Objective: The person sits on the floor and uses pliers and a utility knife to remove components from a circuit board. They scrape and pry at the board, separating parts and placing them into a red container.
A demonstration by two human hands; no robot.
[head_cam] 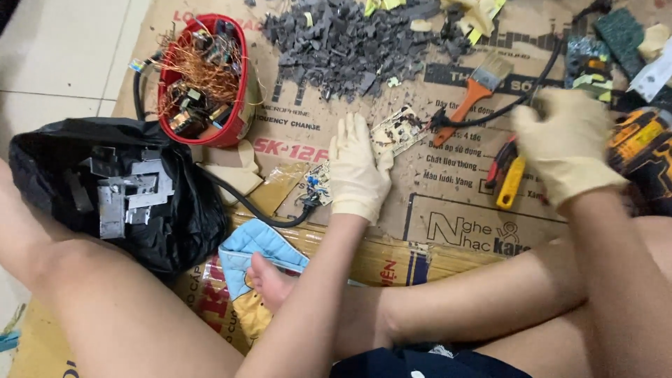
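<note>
At the far left a black plastic bag [178, 210] lies open with grey metal pieces [126, 192] inside it. Just behind it stands a red basket [234, 126] filled with tangled copper wire [203, 70] and small transformers. Further right, a heap of dark grey fragments [350, 38] is spread on the flattened cardboard [448, 203]. The left hand [358, 168], in a cream glove, lies flat with fingers spread, pressing down a pale circuit board [397, 129]. A black cable [490, 112] runs from the board's edge past an orange-handled paintbrush [472, 94] up to the gloved right hand [563, 140], which is closed around it. Red-and-yellow pliers [507, 171] lie just beside that hand.
</note>
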